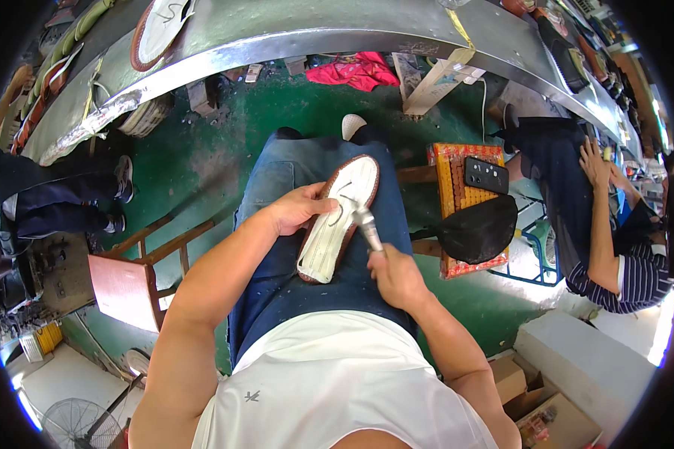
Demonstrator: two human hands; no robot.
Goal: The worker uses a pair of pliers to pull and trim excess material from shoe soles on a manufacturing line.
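Observation:
Across my lap lies a shoe (pixel 329 239), its white underside facing up inside a brown rim, with a dark curved mark on it. My left hand (pixel 304 209) grips its left edge near the middle, thumb on the white surface and fingers hidden beneath. In my right hand (pixel 398 278) is a hammer (pixel 368 227), held by its handle. The metal hammer head is slightly blurred and is over the shoe's right side; whether it touches cannot be made out.
A metal workbench (pixel 292 46) runs ahead, bearing another white-bottomed shoe (pixel 159 34). To my right, a stool with a beaded seat (pixel 457 200) holds a black phone (pixel 486 175) and a black cloth (pixel 478 230). A wooden chair (pixel 126 288) stands left. People sit on both sides.

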